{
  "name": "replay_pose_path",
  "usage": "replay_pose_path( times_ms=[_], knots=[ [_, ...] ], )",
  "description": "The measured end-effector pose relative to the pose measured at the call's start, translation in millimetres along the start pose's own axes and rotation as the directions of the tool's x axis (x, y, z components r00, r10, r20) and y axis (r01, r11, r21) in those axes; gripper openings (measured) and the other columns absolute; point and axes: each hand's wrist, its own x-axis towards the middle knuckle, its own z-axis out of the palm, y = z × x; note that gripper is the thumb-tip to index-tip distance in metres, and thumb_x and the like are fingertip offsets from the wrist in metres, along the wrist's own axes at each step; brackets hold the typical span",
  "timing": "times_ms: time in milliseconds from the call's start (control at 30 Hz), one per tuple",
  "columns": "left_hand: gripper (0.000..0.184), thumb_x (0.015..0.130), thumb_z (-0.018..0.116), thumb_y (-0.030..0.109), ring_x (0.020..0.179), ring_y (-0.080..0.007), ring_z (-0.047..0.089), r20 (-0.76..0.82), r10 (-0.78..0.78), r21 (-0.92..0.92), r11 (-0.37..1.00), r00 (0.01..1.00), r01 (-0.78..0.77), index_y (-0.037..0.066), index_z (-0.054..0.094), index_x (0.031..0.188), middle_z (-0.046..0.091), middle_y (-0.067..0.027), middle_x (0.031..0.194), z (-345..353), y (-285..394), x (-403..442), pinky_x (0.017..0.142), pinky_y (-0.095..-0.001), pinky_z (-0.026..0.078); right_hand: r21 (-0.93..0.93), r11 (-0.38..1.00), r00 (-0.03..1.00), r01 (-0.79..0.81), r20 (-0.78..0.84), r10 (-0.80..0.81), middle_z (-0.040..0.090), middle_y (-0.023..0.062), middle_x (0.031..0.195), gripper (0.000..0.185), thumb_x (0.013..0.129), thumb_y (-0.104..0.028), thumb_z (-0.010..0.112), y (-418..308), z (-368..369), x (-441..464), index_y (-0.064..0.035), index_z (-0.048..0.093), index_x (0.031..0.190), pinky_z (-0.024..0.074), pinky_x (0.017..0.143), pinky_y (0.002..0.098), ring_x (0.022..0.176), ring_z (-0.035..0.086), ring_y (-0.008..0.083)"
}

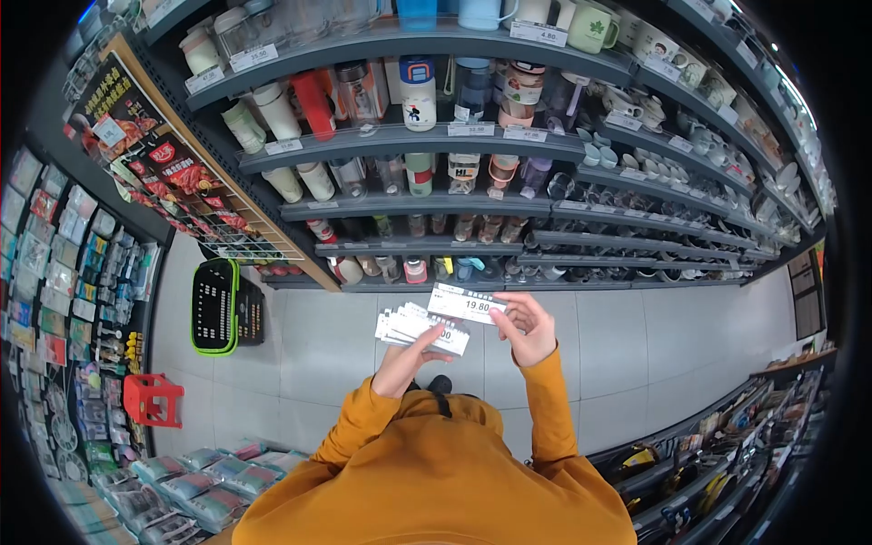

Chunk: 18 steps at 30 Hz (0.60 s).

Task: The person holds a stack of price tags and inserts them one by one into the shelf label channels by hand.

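A fanned stack of white price tags (413,329) is held in my left hand (411,361), with the thumb pressed on top. Just to the right and slightly higher, my right hand (529,329) pinches a single price tag (465,303) reading 19.80 between thumb and fingers. The single tag lies just above the stack's upper right part. Both hands are in front of my body, above the tiled floor and below the shelves in view.
Shelves (391,206) of bottles, cups and bowls stand ahead. A black basket with a green rim (215,309) and a red stool (153,400) are on the left. Snack packets hang on a wire rack (182,173). More goods line the left and lower right.
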Motion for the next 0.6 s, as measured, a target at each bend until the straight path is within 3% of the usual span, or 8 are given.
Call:
replay_pose_path(
  times_ms=[133, 400, 500, 600],
  knots=[
    [0.037, 0.096, 0.053, 0.016, 0.105, -0.0169, 0.062, 0.053, -0.067, -0.077, 0.995, 0.996, 0.071, 0.004, 0.048, 0.129, 0.058, -0.0117, 0.127, -10.2, -13.9, -7.3, 0.077, -0.0285, 0.053, -0.050, 0.999, 0.999, 0.010, -0.036, -0.012, 0.065, 0.0049, 0.085, 0.025, 0.087, -0.005, 0.067, 2.0, -3.1, -5.6, 0.0017, 0.062, 0.111, 0.0448, 0.056, 0.0189, 0.062, 0.057, 0.0053],
    [0.038, 0.097, 0.051, 0.016, 0.107, -0.0169, 0.061, 0.081, -0.080, -0.002, 0.997, 0.993, 0.080, 0.003, 0.046, 0.132, 0.056, -0.0115, 0.129, -15.4, -12.9, -1.3, 0.079, -0.0280, 0.055, -0.032, 0.999, 1.000, -0.027, 0.009, 0.027, 0.064, 0.0040, 0.086, 0.024, 0.088, -0.006, 0.065, 19.9, 1.6, 3.6, -0.0002, 0.061, 0.111, 0.0462, 0.058, 0.0196, 0.065, 0.058, 0.0063],
    [0.039, 0.098, 0.051, 0.017, 0.107, -0.0174, 0.062, 0.088, -0.087, -0.007, 0.996, 0.992, 0.088, 0.003, 0.045, 0.134, 0.056, -0.0111, 0.129, -19.9, -9.9, 5.4, 0.079, -0.0280, 0.055, 0.002, 1.000, 1.000, -0.022, -0.015, 0.022, 0.064, 0.0039, 0.085, 0.024, 0.088, -0.006, 0.065, 23.7, -0.3, 19.9, -0.0006, 0.061, 0.111, 0.0471, 0.059, 0.0204, 0.065, 0.058, 0.0071],
    [0.038, 0.097, 0.052, 0.017, 0.105, -0.0167, 0.062, 0.076, -0.103, -0.021, 0.994, 0.992, 0.104, 0.003, 0.047, 0.132, 0.057, -0.0118, 0.128, -24.0, -7.6, 16.7, 0.078, -0.0271, 0.054, -0.093, 0.996, 0.996, 0.000, -0.091, -0.008, 0.064, 0.0052, 0.087, 0.022, 0.089, -0.006, 0.064, 66.8, -21.6, 66.7, -0.0003, 0.061, 0.110, 0.0482, 0.060, 0.0215, 0.069, 0.061, 0.0088]
  ],
)
